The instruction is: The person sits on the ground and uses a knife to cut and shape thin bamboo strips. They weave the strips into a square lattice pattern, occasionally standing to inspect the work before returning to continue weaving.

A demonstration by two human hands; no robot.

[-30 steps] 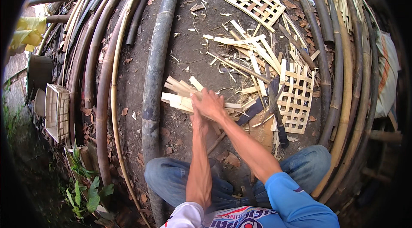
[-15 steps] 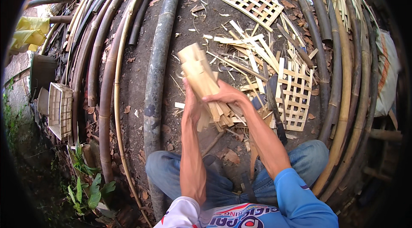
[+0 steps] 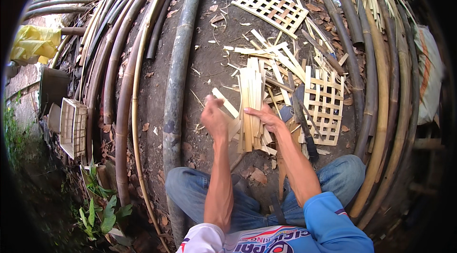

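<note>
My right hand [image 3: 267, 116] is closed round a bundle of flat, pale bamboo strips [image 3: 251, 93], its thumb lying across the front. The bundle stands roughly upright above the ground between my knees. Just left of it, my left hand [image 3: 214, 116] is apart from the bundle, smeared by motion, with its fingers curled. One loose strip [image 3: 225, 102] slants between that hand and the bundle; whether my left fingers hold it is unclear. Beyond and to the right lie scattered split strips [image 3: 281, 57].
Two woven bamboo lattice panels [image 3: 272, 9] lie on the soil, one far, one right. A dark-handled blade [image 3: 307, 131] lies near my right forearm. Long bamboo poles [image 3: 177, 72] flank me. A pale plastic crate [image 3: 73, 128] stands left, a white sack [image 3: 427, 74] right.
The bundle, tilted left and held between both hands before, is now more upright, farther right and fanned in my right hand. My left hand has come off it and moved slightly left and down.
</note>
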